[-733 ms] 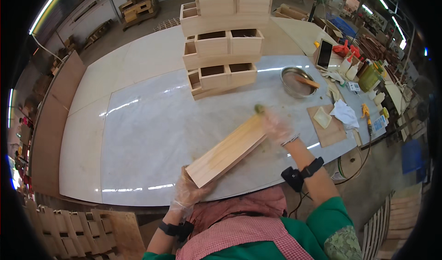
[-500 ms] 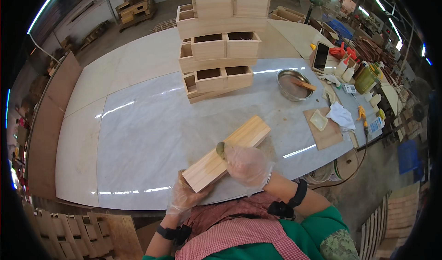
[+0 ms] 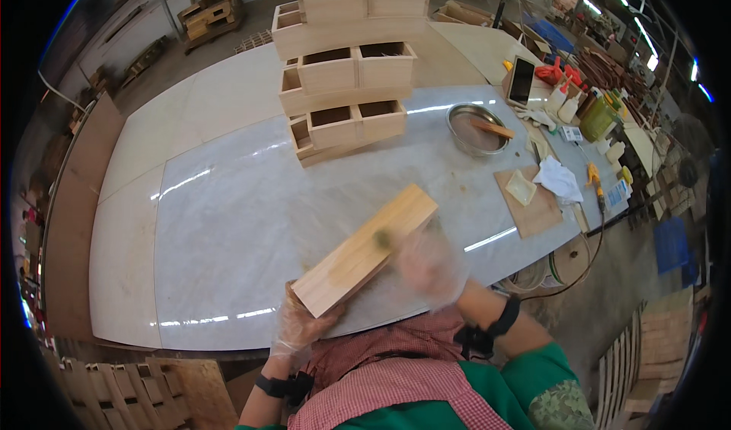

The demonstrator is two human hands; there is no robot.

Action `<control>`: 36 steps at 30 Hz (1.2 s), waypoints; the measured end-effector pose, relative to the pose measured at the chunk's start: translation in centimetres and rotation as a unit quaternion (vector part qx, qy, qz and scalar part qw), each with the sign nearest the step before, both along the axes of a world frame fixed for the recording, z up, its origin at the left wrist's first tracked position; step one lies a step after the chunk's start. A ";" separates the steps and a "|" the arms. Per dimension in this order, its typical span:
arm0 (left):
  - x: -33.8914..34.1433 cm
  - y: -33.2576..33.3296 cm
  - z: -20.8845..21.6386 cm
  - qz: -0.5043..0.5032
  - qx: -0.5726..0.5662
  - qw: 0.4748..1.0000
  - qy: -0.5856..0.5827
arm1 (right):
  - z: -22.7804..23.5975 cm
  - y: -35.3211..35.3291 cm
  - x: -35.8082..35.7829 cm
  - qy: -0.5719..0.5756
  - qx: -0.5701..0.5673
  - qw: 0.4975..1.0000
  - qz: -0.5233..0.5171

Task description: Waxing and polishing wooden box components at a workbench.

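Note:
A long, pale wooden piece shaped like a narrow box (image 3: pixel 343 269) is tilted diagonally above the near part of the table. My left hand (image 3: pixel 299 325), in a clear plastic glove, grips its lower left end. My right hand (image 3: pixel 432 266), also gloved and smeared by motion, holds a small olive-green pad (image 3: pixel 382 238) against the upper face of the wood. Yellower, darker-looking wood shows around the pad, while the lower left end is paler. The pad's exact material is too blurred to tell.
A tall stack of wooden drawer boxes (image 3: pixel 346 93) stands at the far middle of the marbled table (image 3: pixel 221 232). To the right are a metal bowl (image 3: pixel 451 135) with a wooden-handled tool, a white cloth (image 3: pixel 560 179), a dish (image 3: pixel 521 187), bottles (image 3: pixel 569 109) and a corded yellow tool (image 3: pixel 594 177).
My right hand has slid the pad up and right along the wood. The whole view has shifted slightly; my left hand keeps its grip on the lower end.

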State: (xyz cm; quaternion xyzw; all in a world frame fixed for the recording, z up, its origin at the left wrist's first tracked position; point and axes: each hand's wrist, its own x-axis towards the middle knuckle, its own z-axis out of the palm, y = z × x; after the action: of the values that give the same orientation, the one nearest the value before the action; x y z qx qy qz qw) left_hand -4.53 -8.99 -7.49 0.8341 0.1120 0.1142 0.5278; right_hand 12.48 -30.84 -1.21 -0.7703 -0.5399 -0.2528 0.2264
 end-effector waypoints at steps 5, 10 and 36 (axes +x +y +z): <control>0.5 -0.9 3.2 0.023 0.058 0.997 0.037 | -2.1 -3.0 5.2 -0.148 -0.135 0.962 -0.185; 0.1 -0.3 0.6 -0.009 0.089 0.996 -0.026 | -1.1 -1.6 -0.6 0.001 -0.035 0.999 -0.035; 1.6 -2.3 -1.0 0.037 -0.057 0.990 -0.123 | 0.8 7.1 -7.2 -0.011 -0.105 0.984 0.143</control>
State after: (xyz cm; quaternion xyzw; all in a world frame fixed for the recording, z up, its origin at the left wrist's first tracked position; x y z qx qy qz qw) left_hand -2.94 -11.28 -8.45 0.7779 0.0832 0.2286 0.5794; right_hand 5.24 -23.69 -0.44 -0.7020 -0.6704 -0.1678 0.1723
